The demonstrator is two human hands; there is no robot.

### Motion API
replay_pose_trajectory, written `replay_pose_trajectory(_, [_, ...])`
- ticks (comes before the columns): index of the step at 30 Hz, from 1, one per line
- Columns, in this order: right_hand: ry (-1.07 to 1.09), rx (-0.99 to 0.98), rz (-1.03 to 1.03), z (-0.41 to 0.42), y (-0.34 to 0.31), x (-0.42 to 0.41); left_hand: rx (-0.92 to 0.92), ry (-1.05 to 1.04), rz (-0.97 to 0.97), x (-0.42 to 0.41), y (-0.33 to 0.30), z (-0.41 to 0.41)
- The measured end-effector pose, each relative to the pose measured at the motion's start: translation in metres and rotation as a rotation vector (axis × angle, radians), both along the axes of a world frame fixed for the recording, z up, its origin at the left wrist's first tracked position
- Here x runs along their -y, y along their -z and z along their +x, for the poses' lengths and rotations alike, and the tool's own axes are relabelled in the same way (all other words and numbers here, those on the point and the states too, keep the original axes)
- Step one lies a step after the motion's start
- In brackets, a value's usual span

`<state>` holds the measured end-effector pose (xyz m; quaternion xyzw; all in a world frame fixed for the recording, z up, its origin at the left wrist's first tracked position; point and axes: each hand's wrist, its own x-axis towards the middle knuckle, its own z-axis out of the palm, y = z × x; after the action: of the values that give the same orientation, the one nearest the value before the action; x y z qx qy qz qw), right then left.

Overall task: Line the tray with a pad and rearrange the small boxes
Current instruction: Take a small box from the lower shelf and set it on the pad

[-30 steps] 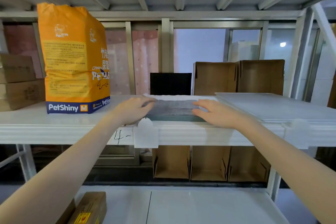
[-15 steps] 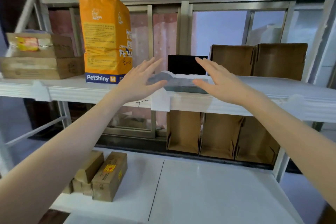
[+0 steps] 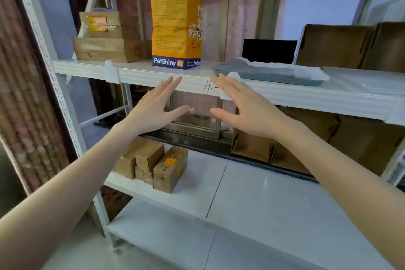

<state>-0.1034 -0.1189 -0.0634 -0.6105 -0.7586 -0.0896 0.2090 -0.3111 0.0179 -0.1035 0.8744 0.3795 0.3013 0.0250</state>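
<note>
A flat grey-blue tray [image 3: 282, 79] lies on the upper white shelf [image 3: 153, 74], with a grey pad [image 3: 252, 67] with white edges spread over it. Several small cardboard boxes [image 3: 151, 163] are stacked at the left end of the lower shelf [image 3: 252, 199]. My left hand [image 3: 156, 107] and my right hand [image 3: 243, 107] hover in front of the upper shelf's edge, fingers spread, holding nothing. Both hands are to the left of and below the tray, above the small boxes.
An orange PetShiny bag [image 3: 176, 17] stands on the upper shelf left of the tray. Two stacked cardboard boxes [image 3: 109, 39] sit further left. Open brown cartons [image 3: 341, 46] stand behind the tray, and more [image 3: 328, 138] sit at the back of the lower shelf.
Both hands lifted off the pad on the tray and drew back, down and to the left. The view swung left and down, bringing the small boxes on the lower shelf into sight.
</note>
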Motion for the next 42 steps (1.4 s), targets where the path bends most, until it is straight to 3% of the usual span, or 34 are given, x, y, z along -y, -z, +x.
replay_pose_trajectory(11, [-0.151,0.022,-0.220,-0.061,0.070,-0.072,-0.070,-0.120,-0.133,-0.042,0.069,-0.077])
replay_pose_trajectory(23, [-0.035,-0.082,-0.494,-0.105,0.170,-0.218,-0.102,-0.136,-0.305,-0.179,0.177,-0.129])
replay_pose_trajectory(36, [0.056,-0.225,-0.716,-0.124,0.265,-0.338,-0.146,-0.252,-0.641,-0.297,0.295,-0.109])
replay_pose_trajectory(42, [0.102,-0.286,-0.736,-0.114,0.282,-0.355,-0.185,-0.302,-0.673,-0.324,0.318,-0.081])
